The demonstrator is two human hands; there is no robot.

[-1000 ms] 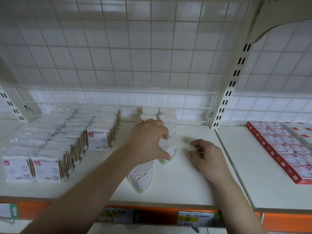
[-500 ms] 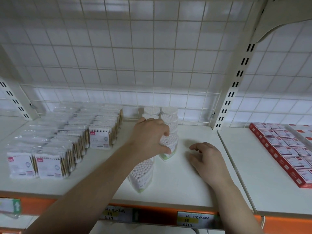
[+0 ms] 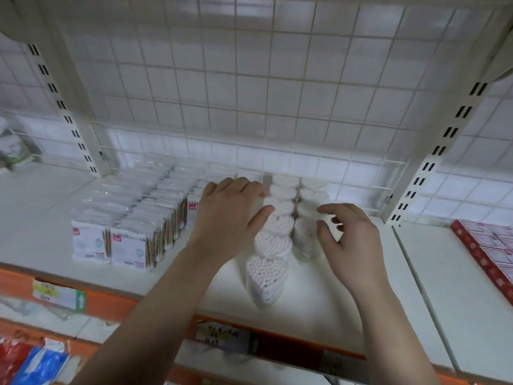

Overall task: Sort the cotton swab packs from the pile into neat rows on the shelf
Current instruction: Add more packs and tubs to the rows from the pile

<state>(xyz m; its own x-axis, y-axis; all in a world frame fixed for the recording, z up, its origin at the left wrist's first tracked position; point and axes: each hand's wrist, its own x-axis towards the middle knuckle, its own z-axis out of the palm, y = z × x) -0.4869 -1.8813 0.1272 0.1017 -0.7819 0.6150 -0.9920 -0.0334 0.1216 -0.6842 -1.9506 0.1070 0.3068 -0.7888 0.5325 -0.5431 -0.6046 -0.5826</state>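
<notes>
The heart-shaped swab pack (image 3: 278, 208) looks light, stiff-walled and probably slick, so it's best pinched by its sides. The left hand (image 3: 230, 218) has its grip around it; the right hand (image 3: 351, 243) hovers released.

Heart-shaped swab packs (image 3: 267, 276), clear tubs crammed with white cotton tips, stand upright in two side-by-side rows running front to back on the white shelf (image 3: 319, 307). The left row (image 3: 273, 243) reaches nearer the front edge; the shorter right row (image 3: 312, 194) is blurred at its front. A left hand (image 3: 230, 218) grips the mid-row pack (image 3: 279, 208) on the left. Further left, flat bagged swab packs (image 3: 127, 226) with wooden sticks stand on edge in tight rows.
</notes>
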